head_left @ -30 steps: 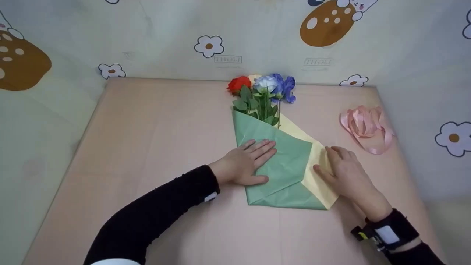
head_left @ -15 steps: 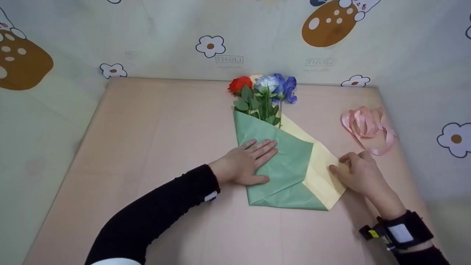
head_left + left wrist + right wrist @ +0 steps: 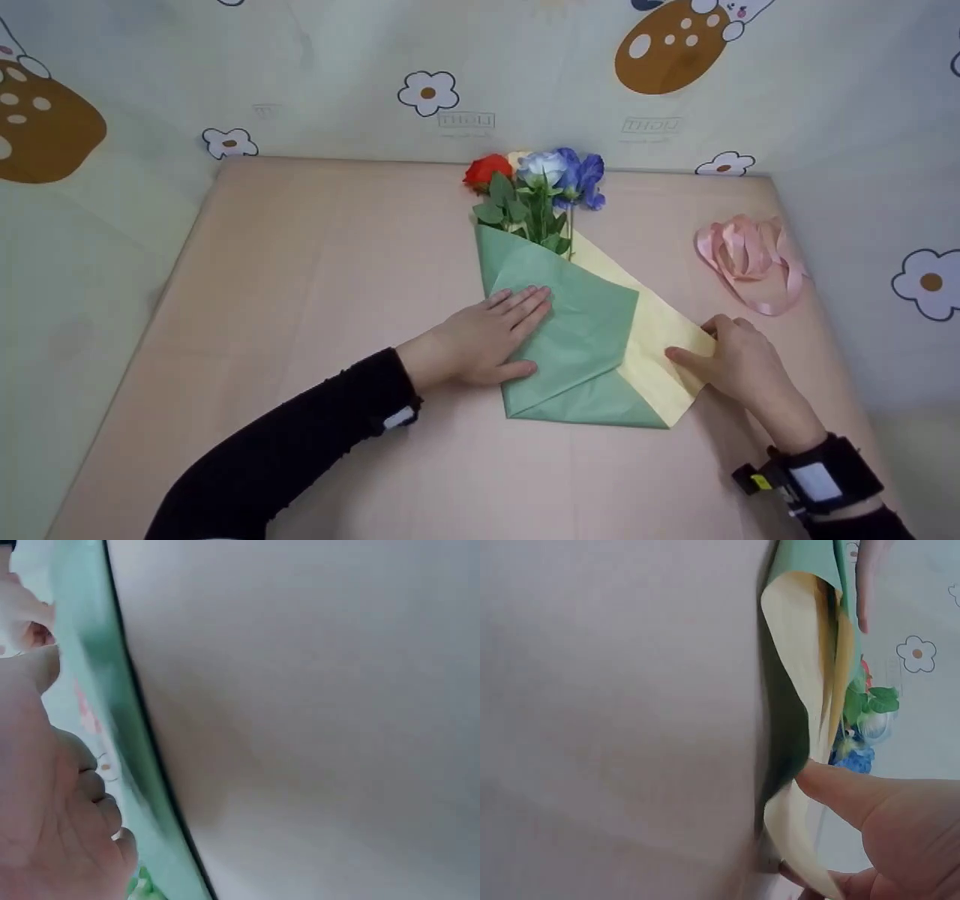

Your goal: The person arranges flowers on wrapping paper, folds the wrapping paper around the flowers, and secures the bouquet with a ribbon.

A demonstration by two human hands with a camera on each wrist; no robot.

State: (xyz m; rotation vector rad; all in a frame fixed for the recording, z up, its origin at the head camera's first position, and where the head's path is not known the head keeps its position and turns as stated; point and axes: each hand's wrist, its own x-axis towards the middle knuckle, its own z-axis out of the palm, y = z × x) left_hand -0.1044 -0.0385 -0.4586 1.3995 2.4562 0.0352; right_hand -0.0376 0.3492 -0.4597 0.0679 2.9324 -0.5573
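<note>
Green wrapping paper with a pale yellow inner side (image 3: 577, 322) is folded over a bunch of flowers, whose stems it hides. Red, cream, light blue and violet blooms (image 3: 541, 169) with green leaves stick out at the top. My left hand (image 3: 480, 341) lies on the green face, fingers stretched out, near its left edge. At the right, my right hand (image 3: 742, 364) pinches the yellow edge of the paper between thumb and fingers. In the right wrist view, the thumb (image 3: 840, 784) is on one side of the curling yellow flap (image 3: 795, 829), with fingers on the other.
A loose pink ribbon (image 3: 746, 262) lies in loops at the right rear of the table (image 3: 247, 300), beyond my right hand. A patterned cloth (image 3: 337, 67) with printed flowers hangs along the table's back edge.
My right hand has moved right with the paper's edge, so more of the yellow side shows. My left hand has slid slightly left on the green face.
</note>
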